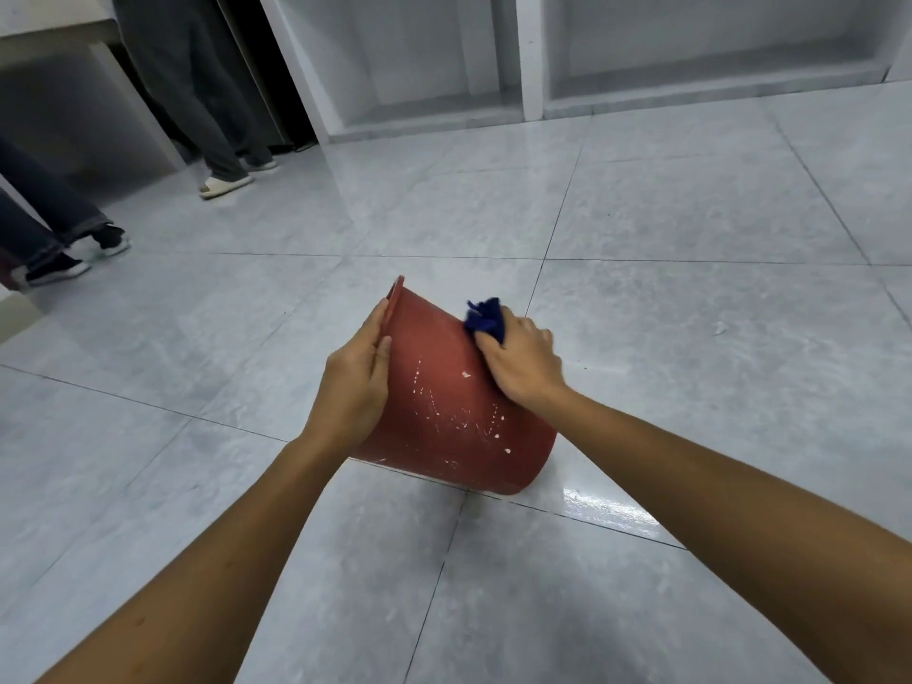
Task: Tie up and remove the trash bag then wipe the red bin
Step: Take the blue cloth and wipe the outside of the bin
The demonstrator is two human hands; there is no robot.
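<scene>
In the head view, the scuffed red plastic bin (444,402) leaned tipped on the grey tiled floor (666,387), its long axis running from the near base up to the far rim. The left hand (353,382) gripped its left wall by the rim. The right hand (523,362), fingers curled, pinched a crumpled blue cloth (486,315) against the upper right wall.

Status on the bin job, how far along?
Bag step looks done: no trash bag in view. In hand: left hand steadies the tilted red bin, right hand presses a blue cloth to its side. Left: pale specks on the wall below.
</scene>
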